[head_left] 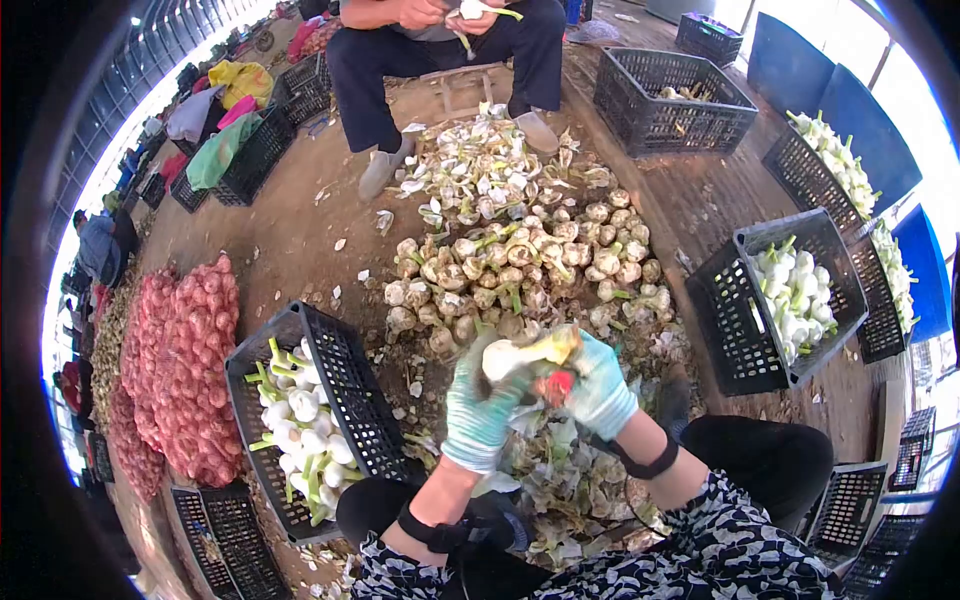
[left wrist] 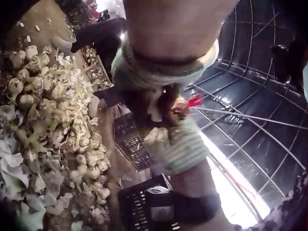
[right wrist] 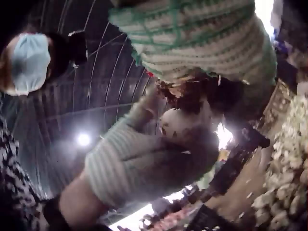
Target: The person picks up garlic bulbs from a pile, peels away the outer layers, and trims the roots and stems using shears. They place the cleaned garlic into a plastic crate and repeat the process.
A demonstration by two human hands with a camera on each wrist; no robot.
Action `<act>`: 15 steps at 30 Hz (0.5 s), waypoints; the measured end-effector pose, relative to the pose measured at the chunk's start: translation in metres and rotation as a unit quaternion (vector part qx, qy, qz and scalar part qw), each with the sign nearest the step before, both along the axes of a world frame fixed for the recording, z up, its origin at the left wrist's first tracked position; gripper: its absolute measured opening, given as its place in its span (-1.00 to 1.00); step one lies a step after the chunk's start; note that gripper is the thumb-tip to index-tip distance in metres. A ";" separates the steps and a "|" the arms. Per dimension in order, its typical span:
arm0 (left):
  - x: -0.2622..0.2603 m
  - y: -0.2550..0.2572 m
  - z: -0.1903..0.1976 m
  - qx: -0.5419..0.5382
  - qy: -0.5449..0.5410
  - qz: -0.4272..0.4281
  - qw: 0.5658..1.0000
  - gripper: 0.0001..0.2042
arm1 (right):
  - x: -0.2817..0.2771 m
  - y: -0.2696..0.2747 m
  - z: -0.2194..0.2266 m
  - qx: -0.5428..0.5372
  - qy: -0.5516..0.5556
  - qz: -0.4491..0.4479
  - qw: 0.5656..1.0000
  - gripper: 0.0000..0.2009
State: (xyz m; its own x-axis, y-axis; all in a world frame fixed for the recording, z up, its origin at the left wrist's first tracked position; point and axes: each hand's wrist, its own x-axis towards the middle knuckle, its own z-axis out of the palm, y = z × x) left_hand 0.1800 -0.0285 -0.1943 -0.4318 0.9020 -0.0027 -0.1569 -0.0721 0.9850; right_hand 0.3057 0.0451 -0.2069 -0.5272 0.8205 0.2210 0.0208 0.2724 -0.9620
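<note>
Both hands wear striped green-and-white gloves and meet over the lap. My left hand [head_left: 482,405] grips a white garlic bulb [head_left: 497,360], its stem end turned toward the right hand. Close against it, my right hand [head_left: 600,388] has its fingers curled round a red-handled tool [head_left: 556,384], of which mostly the red part shows. In the right wrist view the garlic bulb [right wrist: 180,122] sits between the left palm and the right hand, with brown, loose skin around it. Fingers hide much of the bulb. Untrimmed garlic [head_left: 520,265] lies heaped on the ground just ahead.
A black crate [head_left: 370,400] of cleaned garlic stands at left, another crate [head_left: 725,320] at right. Red net sacks [head_left: 185,370] of bulbs lean farther left. Peeled skins [head_left: 560,470] cover the ground between the legs. Opposite sits another person [head_left: 445,50], handling garlic.
</note>
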 end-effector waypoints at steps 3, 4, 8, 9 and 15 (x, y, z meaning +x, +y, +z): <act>-0.018 -0.007 0.012 -0.063 -0.201 -0.164 0.964 -0.52 | 0.018 0.005 0.008 -0.331 0.171 0.089 0.924 -0.78; -0.023 -0.007 0.012 -0.077 -0.256 -0.209 0.941 -0.52 | 0.019 0.007 0.002 -0.379 0.214 0.109 0.894 -0.74; -0.009 0.000 0.019 -0.100 -0.224 -0.091 0.965 -0.46 | 0.018 0.010 -0.016 -0.444 0.289 0.135 0.837 -0.70; -0.004 0.001 0.017 -0.104 -0.224 -0.092 0.965 -0.46 | 0.019 0.004 -0.015 -0.446 0.291 0.133 0.836 -0.70; -0.003 -0.006 0.022 -0.031 -0.035 -0.128 0.991 -0.48 | 0.023 0.001 -0.010 -0.345 0.254 0.142 0.893 -0.67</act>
State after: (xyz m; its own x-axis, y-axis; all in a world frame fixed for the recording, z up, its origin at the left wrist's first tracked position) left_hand 0.1766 -0.0342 -0.1727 -0.1865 0.9789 -0.0829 -0.2297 0.0386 0.9725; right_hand 0.3287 0.0465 -0.2165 -0.7112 0.7028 -0.0149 -0.4410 -0.4626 -0.7691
